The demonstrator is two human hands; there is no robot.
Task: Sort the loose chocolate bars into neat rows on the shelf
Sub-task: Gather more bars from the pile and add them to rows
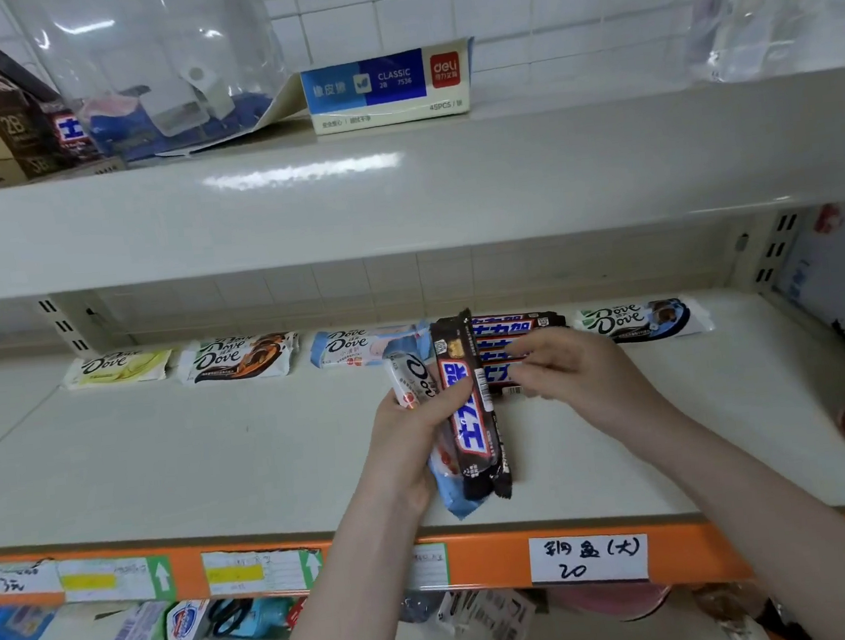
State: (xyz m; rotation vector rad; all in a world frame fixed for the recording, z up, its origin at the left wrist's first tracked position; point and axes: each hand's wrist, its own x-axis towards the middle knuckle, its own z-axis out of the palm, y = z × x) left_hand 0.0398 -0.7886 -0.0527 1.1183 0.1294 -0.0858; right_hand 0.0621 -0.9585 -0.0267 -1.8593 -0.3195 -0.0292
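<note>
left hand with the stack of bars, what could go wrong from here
The left hand grips a dark bar on top of pale Dove bars in one loose fan, so one could slip out onto the shelf. The right hand rests on the row of dark bars and might knock it crooked or into the neighbouring blue Dove bar.

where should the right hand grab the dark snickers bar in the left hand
Pinch the Snickers bar by its free upper end, coming from the right. The left hand wraps its middle from the left, and that upper end stands clear above the fingers.
</note>
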